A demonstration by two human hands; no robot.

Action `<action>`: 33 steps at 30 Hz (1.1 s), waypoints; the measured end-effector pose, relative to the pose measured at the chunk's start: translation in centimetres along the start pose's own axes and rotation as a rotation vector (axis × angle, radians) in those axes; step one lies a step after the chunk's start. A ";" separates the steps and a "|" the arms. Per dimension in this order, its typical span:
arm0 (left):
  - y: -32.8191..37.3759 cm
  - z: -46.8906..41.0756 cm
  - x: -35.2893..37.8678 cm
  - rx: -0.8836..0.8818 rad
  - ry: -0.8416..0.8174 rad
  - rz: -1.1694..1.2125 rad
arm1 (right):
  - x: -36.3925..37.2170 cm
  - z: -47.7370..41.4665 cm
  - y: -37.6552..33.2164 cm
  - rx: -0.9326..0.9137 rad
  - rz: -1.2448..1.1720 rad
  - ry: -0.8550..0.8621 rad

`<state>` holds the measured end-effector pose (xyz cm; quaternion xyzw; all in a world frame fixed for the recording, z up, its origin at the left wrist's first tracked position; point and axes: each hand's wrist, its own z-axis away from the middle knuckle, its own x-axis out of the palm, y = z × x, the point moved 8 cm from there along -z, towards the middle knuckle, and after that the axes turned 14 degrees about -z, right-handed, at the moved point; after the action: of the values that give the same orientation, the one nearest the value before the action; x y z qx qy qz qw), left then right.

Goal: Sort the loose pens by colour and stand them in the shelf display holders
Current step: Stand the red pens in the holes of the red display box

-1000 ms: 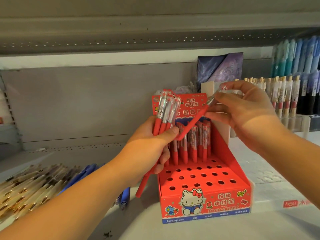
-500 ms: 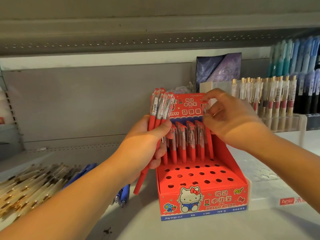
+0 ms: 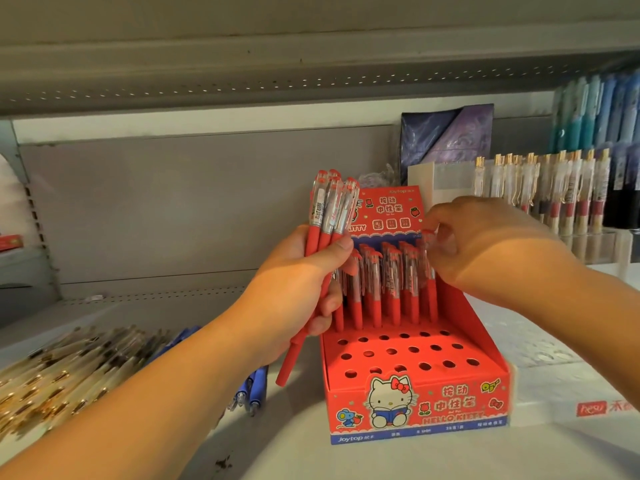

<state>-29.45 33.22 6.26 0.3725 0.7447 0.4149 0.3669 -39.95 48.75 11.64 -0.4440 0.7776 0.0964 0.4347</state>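
Our right hand (image 3: 485,244) pinches one upright red pen (image 3: 431,299) in the far row of the holder (image 3: 415,403); our left hand (image 3: 304,282) grips the spare bundle (image 3: 332,209) just left, nearly vertical.

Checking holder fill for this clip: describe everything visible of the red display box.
The red display box looks like printed cardboard, with a cartoon cat on its front and a tall back card. Its sloping top has round holes: back rows hold upright red pens, front rows are empty. It stands on the pale shelf. The right hand pinches its rightmost pen's top.
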 end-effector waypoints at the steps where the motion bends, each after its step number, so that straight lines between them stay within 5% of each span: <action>1: 0.1 0.0 0.0 0.003 -0.002 0.005 | -0.2 0.0 0.0 0.014 0.035 -0.008; 6: 0.4 -0.1 -0.1 0.011 0.000 0.034 | 1.1 0.0 0.4 0.082 0.201 -0.172; 10: 0.4 0.1 0.5 0.003 -0.045 0.053 | 0.3 -0.1 0.3 0.039 0.105 -0.021; 12: 0.6 0.3 1.0 0.007 -0.104 0.060 | -0.2 0.2 -0.2 -0.015 -0.217 0.101; 15: 1.0 0.6 1.8 0.050 -0.191 0.051 | 1.8 1.0 -1.7 0.026 -1.010 0.011; 19: 1.2 0.7 2.2 0.089 -0.243 0.000 | 3.9 1.8 -3.3 0.065 -1.386 -0.149; 25: 0.7 0.8 2.5 0.049 -0.247 -0.039 | 5.7 2.1 -3.1 0.166 -1.529 -0.262; 33: 0.5 0.1 1.4 -0.036 -0.108 0.009 | 4.8 1.9 -2.7 0.099 -1.480 -0.066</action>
<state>-29.87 34.60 6.35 0.3911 0.7143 0.4093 0.4114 -37.84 45.23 7.47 -0.8286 0.2649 -0.2438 0.4287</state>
